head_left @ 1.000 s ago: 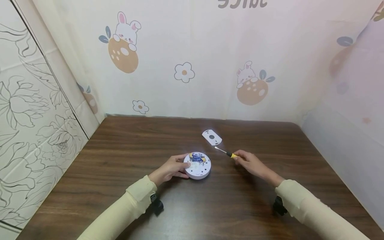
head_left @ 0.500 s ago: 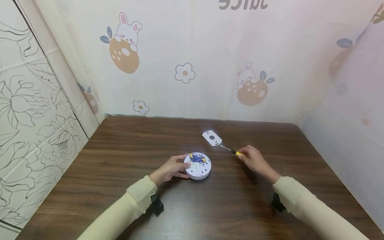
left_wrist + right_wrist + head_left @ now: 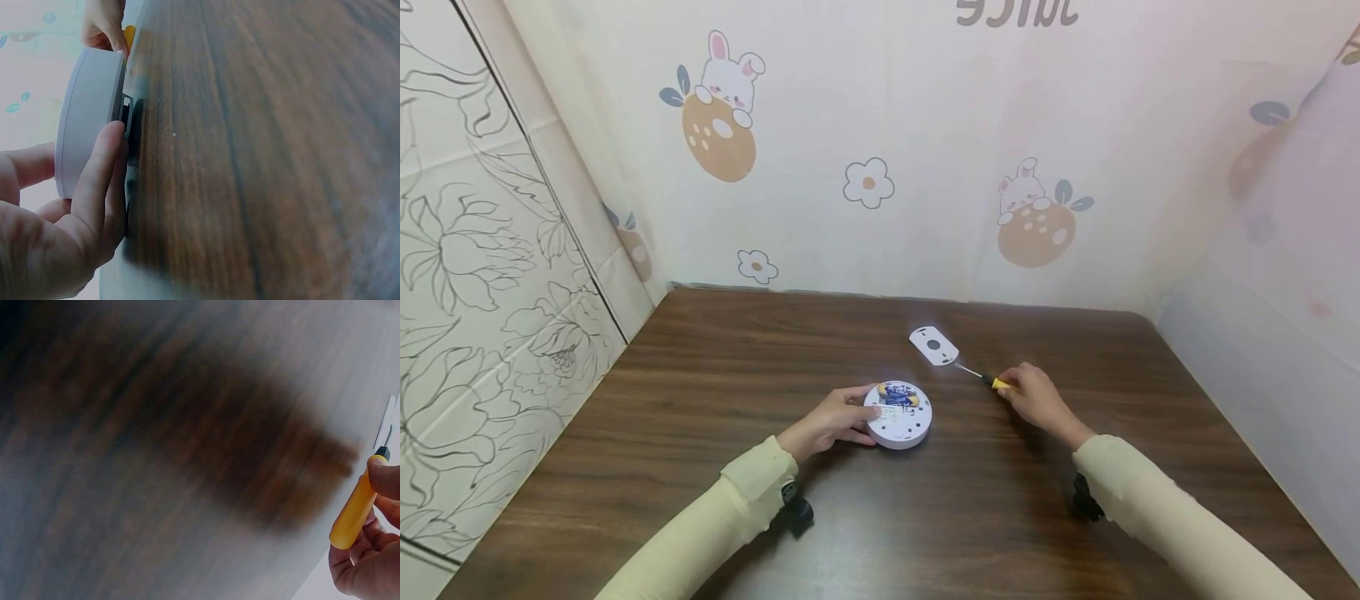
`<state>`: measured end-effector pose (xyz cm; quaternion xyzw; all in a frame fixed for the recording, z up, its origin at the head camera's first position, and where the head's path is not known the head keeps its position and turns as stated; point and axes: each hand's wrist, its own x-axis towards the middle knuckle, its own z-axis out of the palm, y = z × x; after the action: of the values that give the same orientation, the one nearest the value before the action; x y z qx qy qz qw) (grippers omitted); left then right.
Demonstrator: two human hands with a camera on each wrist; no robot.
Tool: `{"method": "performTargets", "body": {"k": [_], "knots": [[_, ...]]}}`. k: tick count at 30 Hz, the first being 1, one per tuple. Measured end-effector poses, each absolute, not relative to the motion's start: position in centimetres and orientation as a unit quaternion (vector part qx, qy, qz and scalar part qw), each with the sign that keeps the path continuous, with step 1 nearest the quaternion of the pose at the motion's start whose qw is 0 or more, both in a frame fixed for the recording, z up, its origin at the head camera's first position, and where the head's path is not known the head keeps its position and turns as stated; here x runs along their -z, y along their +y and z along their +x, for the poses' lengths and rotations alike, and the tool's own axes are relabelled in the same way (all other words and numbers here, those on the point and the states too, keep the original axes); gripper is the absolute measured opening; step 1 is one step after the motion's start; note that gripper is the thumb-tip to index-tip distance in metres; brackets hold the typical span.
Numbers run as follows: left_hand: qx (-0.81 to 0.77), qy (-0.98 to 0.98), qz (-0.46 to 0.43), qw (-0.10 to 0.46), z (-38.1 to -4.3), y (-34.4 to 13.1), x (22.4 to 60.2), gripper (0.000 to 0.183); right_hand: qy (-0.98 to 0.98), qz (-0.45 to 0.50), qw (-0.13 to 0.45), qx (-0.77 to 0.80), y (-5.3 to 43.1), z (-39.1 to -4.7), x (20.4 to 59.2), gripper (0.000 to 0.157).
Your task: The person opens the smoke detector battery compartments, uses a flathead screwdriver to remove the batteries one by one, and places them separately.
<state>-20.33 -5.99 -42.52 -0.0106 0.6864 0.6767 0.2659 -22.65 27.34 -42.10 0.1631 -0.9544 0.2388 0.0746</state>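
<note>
My left hand [image 3: 831, 421] grips a round white smoke detector [image 3: 898, 433] from its left side, thumb on the top face and fingers at the rim. Blue and yellow batteries [image 3: 897, 395] show in its upper face. In the left wrist view, the detector [image 3: 87, 106] stands between the fingers close over the table. To the right, my right hand [image 3: 1037, 400] pinches the yellow handle of a screwdriver [image 3: 1001, 383]. Its metal tip points left, right at the near right end of a white mounting plate [image 3: 922, 337] that has a dark round centre.
The dark wooden table [image 3: 760, 342] runs back to a curtain [image 3: 940, 233] with rabbit and flower prints. Patterned sheets hang at the left and right sides. A black wrist camera [image 3: 800, 515] sits under the left sleeve, another [image 3: 1086, 498] under the right.
My right hand has drawn the screwdriver to the right, its tip shifting along to the plate's near right corner. The left hand keeps its hold on the detector. The head view has shifted slightly.
</note>
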Motion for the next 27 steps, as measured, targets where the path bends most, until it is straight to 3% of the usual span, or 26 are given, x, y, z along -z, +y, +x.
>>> {"method": "performTargets", "body": {"k": [27], "knots": [[-0.692,0.675,-0.002,0.257,-20.14,-5.77,42.51,0.053,-0.962,0.137,0.039,-0.232,27.56,-23.06,42.30,0.022]]}}
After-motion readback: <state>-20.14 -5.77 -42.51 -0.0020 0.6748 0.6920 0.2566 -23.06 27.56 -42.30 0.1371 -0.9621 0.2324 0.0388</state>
